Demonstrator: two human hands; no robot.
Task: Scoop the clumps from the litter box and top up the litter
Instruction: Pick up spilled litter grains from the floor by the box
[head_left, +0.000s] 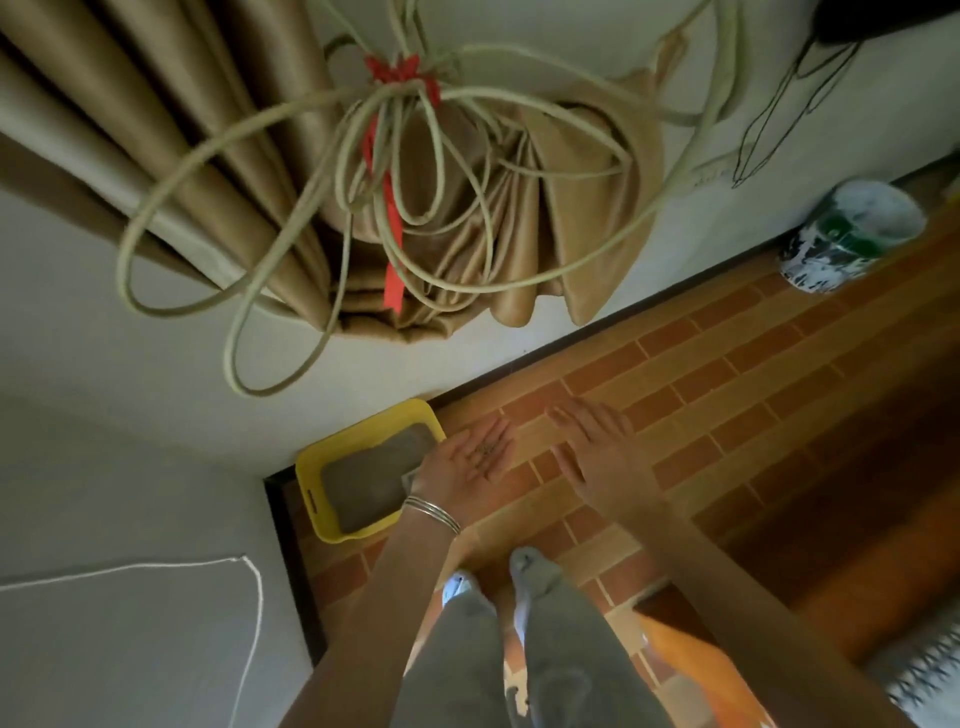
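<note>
From where I stand, past the outstretched fingers of the left hand (475, 460) and right hand (597, 452), bare brick-patterned floor (727, 374) runs open to the foot of the wall (130, 389). A strip of floor shows between the two sets of fingers. On the outer side of the left fingers sits the yellow litter box (363, 435), tucked into the corner with walls on two sides, so it is open only from above and from the fingers' side. Higher up, beyond the fingertips, loops of cord (389, 98) sag off the bunched curtain (576, 218). Far beyond the right fingers a paint tin (852, 234) stands against the wall. Behind the wrists, the person's feet (535, 569) take up floor.
</note>
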